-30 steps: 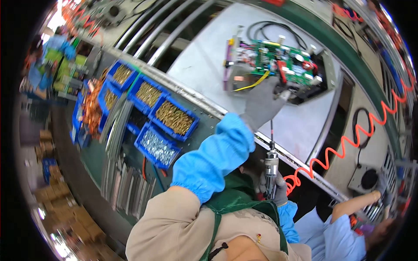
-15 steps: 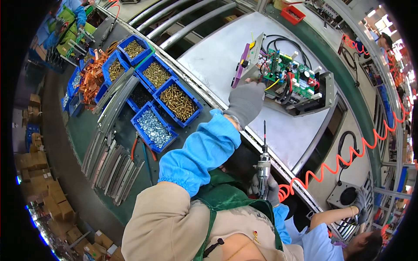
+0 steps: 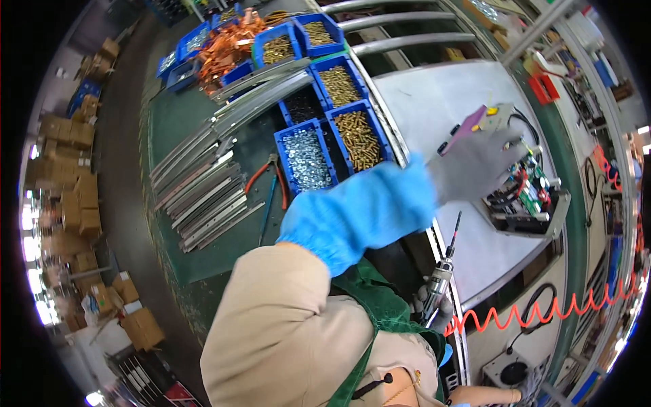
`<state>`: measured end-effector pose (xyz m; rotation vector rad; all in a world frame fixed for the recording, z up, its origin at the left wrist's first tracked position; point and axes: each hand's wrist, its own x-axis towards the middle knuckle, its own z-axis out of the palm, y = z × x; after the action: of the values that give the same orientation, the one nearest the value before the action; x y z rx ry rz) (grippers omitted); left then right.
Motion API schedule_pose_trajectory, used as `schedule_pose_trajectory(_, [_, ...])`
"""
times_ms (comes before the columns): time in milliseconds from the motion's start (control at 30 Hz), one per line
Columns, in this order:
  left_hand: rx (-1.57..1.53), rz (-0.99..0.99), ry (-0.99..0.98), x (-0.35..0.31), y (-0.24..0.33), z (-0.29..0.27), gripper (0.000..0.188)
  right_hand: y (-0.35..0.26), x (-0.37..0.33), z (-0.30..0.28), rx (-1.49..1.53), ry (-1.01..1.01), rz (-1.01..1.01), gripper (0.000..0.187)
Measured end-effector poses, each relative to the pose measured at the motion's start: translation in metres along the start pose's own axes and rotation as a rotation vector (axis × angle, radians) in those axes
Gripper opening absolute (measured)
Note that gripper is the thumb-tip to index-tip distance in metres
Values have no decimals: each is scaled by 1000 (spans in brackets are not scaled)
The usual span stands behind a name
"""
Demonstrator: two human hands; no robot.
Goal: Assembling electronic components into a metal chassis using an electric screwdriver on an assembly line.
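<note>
On the worktop (image 3: 468,261), a circuit-board unit (image 3: 534,193) sits by the left hand (image 3: 476,161), whose fingers' closure I cannot tell, while the right hand (image 3: 442,315) clamps fingers round a pneumatic screwdriver (image 3: 439,279), angled seemingly for clearance.

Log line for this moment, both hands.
left hand: at circuit-board unit, contact unclear | right hand: holding screwdriver | nearby: blue bins

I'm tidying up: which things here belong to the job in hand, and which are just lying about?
Seemingly in use:
silver cylindrical screwdriver, in the grey-gloved right hand
open electronics unit with green circuit board, by the grey-gloved left hand

Seemingly lying about:
red-handled pliers
grey metal strips
brown cardboard boxes
</note>
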<state>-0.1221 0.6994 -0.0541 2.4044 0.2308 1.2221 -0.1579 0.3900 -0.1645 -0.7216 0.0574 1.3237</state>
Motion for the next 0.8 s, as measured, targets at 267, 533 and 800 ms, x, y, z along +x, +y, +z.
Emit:
schedule_pose_trajectory(267, [352,-854,-121,-173,-111,-129,20,-11,-3,2,-62,19,7,70])
schedule_pose_trajectory(533, [678,-438,-501,-131,-142,-94,18,-15,13,42,-144,51,78,68])
schedule_pose_trajectory(800, [679,-653,-713,-114,-138,-83,19,-16,-2,63,-329,137,85,76])
